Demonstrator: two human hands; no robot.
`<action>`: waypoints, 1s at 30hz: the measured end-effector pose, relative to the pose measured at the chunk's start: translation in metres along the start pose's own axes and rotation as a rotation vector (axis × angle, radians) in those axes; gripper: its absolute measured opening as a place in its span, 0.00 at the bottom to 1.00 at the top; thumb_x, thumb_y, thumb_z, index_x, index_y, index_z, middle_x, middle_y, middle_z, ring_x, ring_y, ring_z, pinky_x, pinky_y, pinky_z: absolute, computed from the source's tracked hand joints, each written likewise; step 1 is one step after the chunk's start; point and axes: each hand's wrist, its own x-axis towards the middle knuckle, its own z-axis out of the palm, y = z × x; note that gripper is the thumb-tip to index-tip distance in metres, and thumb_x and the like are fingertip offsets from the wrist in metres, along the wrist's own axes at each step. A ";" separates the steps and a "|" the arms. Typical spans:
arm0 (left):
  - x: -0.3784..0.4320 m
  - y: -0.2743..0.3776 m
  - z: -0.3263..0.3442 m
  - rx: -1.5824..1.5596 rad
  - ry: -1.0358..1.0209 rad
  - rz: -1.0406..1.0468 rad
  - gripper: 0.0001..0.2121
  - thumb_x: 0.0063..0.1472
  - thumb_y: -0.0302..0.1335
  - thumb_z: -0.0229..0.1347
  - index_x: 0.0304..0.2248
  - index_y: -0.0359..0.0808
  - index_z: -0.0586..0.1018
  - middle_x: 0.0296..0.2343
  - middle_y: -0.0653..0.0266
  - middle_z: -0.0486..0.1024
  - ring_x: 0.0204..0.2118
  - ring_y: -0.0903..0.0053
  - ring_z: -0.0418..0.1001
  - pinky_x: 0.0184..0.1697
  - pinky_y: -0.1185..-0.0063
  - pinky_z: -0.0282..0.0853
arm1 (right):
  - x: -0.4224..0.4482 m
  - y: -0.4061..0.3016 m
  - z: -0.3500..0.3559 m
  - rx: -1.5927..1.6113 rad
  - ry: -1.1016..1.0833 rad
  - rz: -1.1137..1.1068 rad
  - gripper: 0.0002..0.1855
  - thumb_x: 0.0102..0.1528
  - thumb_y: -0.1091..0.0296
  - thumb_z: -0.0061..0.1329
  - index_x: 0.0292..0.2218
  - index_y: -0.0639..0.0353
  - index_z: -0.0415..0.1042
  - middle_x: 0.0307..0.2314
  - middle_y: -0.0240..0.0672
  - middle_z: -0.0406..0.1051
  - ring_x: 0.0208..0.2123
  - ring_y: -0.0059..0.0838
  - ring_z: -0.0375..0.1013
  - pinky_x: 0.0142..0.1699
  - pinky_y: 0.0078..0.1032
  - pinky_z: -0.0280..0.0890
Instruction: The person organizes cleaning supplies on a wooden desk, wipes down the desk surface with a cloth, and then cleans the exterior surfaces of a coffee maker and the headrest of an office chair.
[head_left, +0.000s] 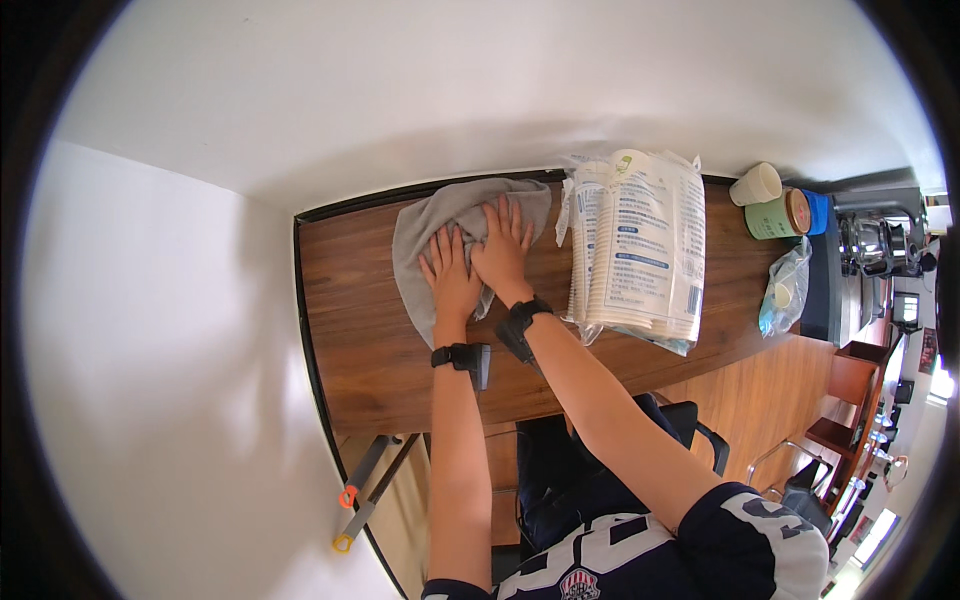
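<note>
A crumpled grey cloth (416, 240) lies on the dark wooden tabletop (360, 337), close to the back edge by the wall. My left hand (452, 281) presses flat on it with the fingers spread. Just to the right, touching it at the thumb, my right hand (502, 251) also lies on the cloth, fingers pointing away from me. Neither hand is closed around anything. Black bands with small devices sit on both wrists. To the right of my right hand are plastic-wrapped stacks of paper cups (637, 255), lying on their sides and bearing printed writing.
Farther right stand a paper cup (756, 184), a green canister (769, 217), a clear plastic bag (785, 292) with a cup inside, and a coffee maker (877, 236). White wall (172, 300) bounds the left and back. Two long handles (364, 517) lean below the table; a black chair (682, 424) is near me.
</note>
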 end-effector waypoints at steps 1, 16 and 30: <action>-0.003 0.001 0.001 -0.046 0.013 0.012 0.27 0.59 0.36 0.41 0.57 0.37 0.52 0.58 0.59 0.42 0.61 0.65 0.36 0.60 0.63 0.24 | -0.008 0.002 0.002 -0.013 0.023 0.034 0.34 0.44 0.69 0.41 0.55 0.55 0.52 0.58 0.40 0.40 0.61 0.42 0.33 0.60 0.47 0.26; -0.225 -0.004 -0.001 -0.034 -0.137 -0.106 0.34 0.47 0.33 0.51 0.54 0.31 0.55 0.57 0.49 0.41 0.61 0.59 0.36 0.60 0.61 0.30 | -0.186 0.077 -0.082 -0.065 -0.884 -0.627 0.42 0.44 0.64 0.50 0.57 0.60 0.46 0.58 0.48 0.37 0.60 0.47 0.35 0.59 0.44 0.39; -0.077 0.056 -0.063 -0.869 -0.466 -0.243 0.27 0.60 0.42 0.45 0.55 0.39 0.57 0.54 0.59 0.54 0.56 0.73 0.51 0.56 0.76 0.46 | -0.129 0.255 -0.252 0.385 -0.762 0.156 0.23 0.55 0.59 0.40 0.47 0.65 0.63 0.39 0.41 0.69 0.40 0.30 0.66 0.47 0.25 0.60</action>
